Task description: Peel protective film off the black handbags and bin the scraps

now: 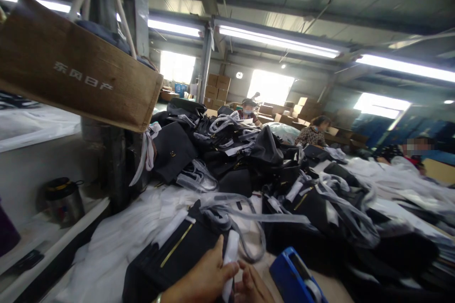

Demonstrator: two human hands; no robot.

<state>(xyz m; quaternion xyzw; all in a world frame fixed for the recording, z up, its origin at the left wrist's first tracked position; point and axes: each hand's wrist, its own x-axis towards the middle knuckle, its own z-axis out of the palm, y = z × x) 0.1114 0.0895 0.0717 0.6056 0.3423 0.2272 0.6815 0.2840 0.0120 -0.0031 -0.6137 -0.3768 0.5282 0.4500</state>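
Observation:
My left hand [204, 274] grips a narrow white wrapping strip [232, 248], which stands up between its thumb and forefinger. Close against the strip's right side is my right hand [253, 285], its fingers curled; what they hold, if anything, is hidden. A black handbag [181, 251] with a gold zipper lies under and left of my left hand. Straps in clear plastic wrap [254, 218] loop over the table just beyond both hands. A blue tape dispenser [296, 277] sits to the right of my right hand.
Black bags [227, 151] are heaped across the table ahead, more [316, 208] at right. White wrapping sheets [124, 232] lie at left. A brown bag [78, 66] hangs upper left by a post; a steel flask [64, 203] stands below. Several people [313, 135] sit beyond the heap.

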